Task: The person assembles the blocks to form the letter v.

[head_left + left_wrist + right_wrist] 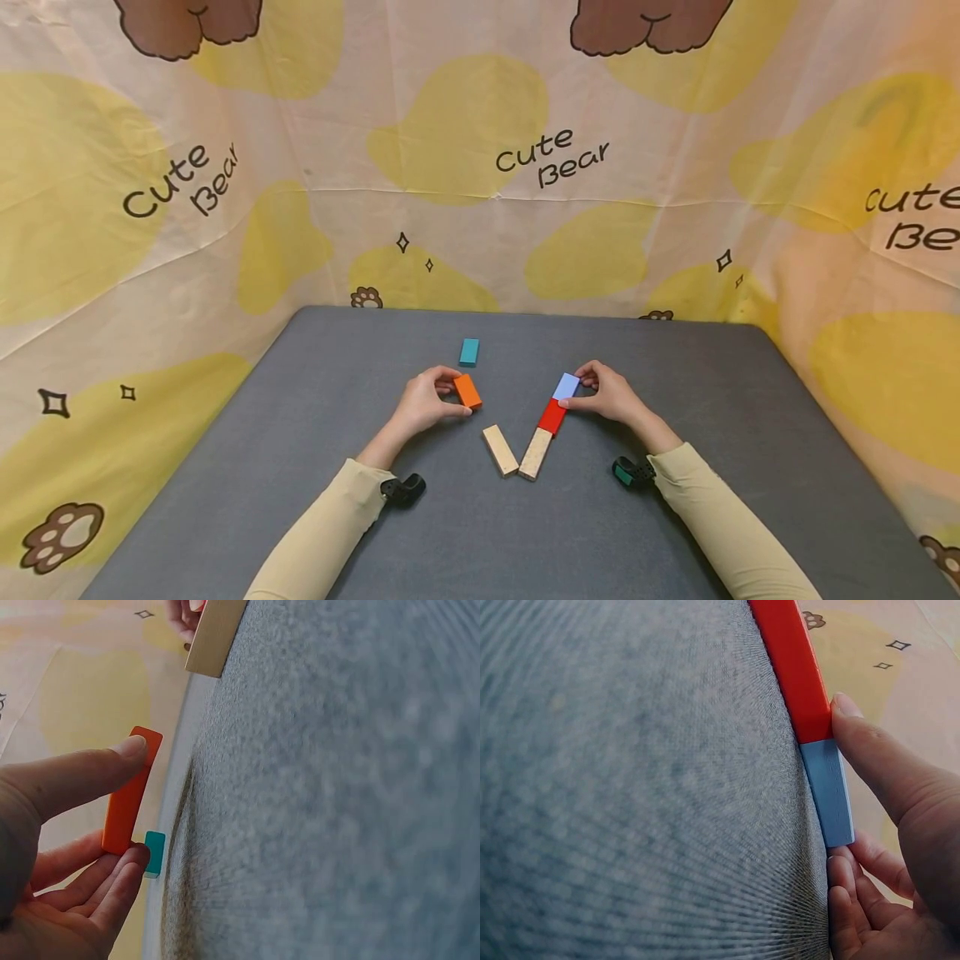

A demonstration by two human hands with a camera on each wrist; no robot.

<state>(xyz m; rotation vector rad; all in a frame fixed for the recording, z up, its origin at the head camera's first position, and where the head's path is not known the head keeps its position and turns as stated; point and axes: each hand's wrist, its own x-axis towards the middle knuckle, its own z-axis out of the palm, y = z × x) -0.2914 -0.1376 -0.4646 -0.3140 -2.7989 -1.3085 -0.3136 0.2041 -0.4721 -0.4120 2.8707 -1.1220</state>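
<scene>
An orange block is pinched between the thumb and fingers of my left hand. In the left wrist view, a gap shows between that block and the grey surface. To the right, a light blue block, a red block and a plain wooden block lie end to end in a slanting row. My right hand holds the light blue block, fingertips at its far end. The right thumb presses by the seam with the red block.
A second plain wooden block slants toward the row's near end, forming a V with it. Beyond my left hand lies a teal block. The grey table meets a patterned cloth at the back.
</scene>
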